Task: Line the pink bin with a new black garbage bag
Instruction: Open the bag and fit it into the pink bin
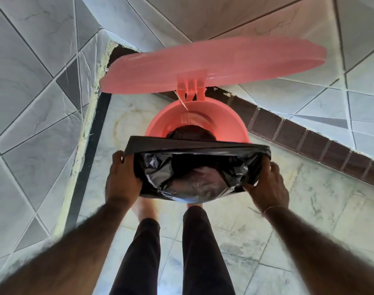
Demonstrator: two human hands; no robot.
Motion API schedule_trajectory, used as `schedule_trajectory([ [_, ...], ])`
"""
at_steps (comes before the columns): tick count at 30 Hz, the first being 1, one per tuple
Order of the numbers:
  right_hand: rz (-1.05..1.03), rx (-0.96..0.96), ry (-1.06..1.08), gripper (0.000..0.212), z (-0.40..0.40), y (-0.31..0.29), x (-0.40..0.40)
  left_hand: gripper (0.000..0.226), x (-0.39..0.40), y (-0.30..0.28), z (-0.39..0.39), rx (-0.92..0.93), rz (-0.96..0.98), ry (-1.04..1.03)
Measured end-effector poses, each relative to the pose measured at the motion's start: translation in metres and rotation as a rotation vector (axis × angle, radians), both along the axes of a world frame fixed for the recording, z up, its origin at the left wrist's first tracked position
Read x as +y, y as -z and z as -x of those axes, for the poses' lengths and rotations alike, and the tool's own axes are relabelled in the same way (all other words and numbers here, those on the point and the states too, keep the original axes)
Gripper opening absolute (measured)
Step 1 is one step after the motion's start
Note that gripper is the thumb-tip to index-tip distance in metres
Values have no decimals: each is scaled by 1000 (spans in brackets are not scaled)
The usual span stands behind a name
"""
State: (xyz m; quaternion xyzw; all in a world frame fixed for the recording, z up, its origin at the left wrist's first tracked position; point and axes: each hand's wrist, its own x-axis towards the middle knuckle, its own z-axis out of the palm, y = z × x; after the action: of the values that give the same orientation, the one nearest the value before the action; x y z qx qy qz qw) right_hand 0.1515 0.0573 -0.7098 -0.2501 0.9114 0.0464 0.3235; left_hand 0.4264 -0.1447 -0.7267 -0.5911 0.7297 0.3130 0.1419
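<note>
Closest to me are my own legs (171,252) in dark trousers, standing on the pale tiled floor (256,231), with my bare toes just showing under the bag. My two forearms reach forward from the bottom corners, and a thin band (271,209) circles my right wrist.

My left hand (121,179) is closed on the left edge of the black garbage bag (194,173), thumb on top and fingers curled under the plastic. My right hand (267,184) is clamped on the right edge in the same way. Between them the bag's mouth is stretched wide open (the inside is glossy and creased, catching light on its folds), and its far rim is pulled into a flat dark band.

The bag hangs in the air between me and the pink bin (194,122), its far rim overlapping the bin's near edge from my view; I cannot tell whether it touches the bin. The bin stands on the floor just beyond, round and open, with something dark down inside it that I cannot make out.

Above the bin its pink lid (213,64) is swung up on the hinge (190,87) at the back, wide and nearly flat from my angle. A thin pale strand hangs down from the hinge into the bin.

Behind it, grey tiled walls (32,81) meet in a corner, with a strip of dark brown tiles (299,137) running along the base on the right.
</note>
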Motion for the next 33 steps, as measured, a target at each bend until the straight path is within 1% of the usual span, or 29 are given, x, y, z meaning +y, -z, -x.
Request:
schedule_trajectory([
  [2, 66, 4, 27, 89, 10, 3, -15, 58, -15, 7, 5, 37, 8, 29],
  [4, 115, -26, 34, 92, 21, 3, -30, 62, -29, 11, 9, 63, -39, 56],
  [7, 120, -85, -48, 93, 34, 1, -46, 68, -47, 13, 7, 57, -109, 84],
  [11, 124, -109, -109, 98, 51, -3, -55, 83, -76, 8, 7, 46, -162, 255],
  [13, 146, -94, -152, 91, 58, -5, -60, 89, -89, 4, 11, 34, -186, 329],
  [16, 139, -41, -247, 72, 62, -12, -69, 88, -106, -3, 28, 43, -204, 384],
  [18, 146, -32, -270, 66, 62, -14, -77, 85, -112, -7, 40, 51, -181, 412],
  [21, 208, -43, -238, 63, 64, -12, -94, 73, -113, -14, 61, 140, -168, 392],
  [23, 253, -22, -202, 58, 65, -10, -111, 59, -115, -15, 76, 155, -144, 361],
  [25, 252, -23, -162, 51, 65, -7, -125, 49, -119, -17, 91, 149, -115, 277],
  [27, 193, -50, -142, 47, 67, 0, -134, 42, -122, -20, 102, 171, -145, 130],
  [29, 110, -70, -151, 44, 70, 10, -136, 43, -123, -18, 106, 153, -217, -38],
  [30, 80, -82, -167, 42, 73, 17, -135, 45, -123, -15, 104, 132, -237, -79],
  [33, 4, -139, -219, 38, 83, 33, -124, 56, -120, -6, 91, 120, -287, -43],
])
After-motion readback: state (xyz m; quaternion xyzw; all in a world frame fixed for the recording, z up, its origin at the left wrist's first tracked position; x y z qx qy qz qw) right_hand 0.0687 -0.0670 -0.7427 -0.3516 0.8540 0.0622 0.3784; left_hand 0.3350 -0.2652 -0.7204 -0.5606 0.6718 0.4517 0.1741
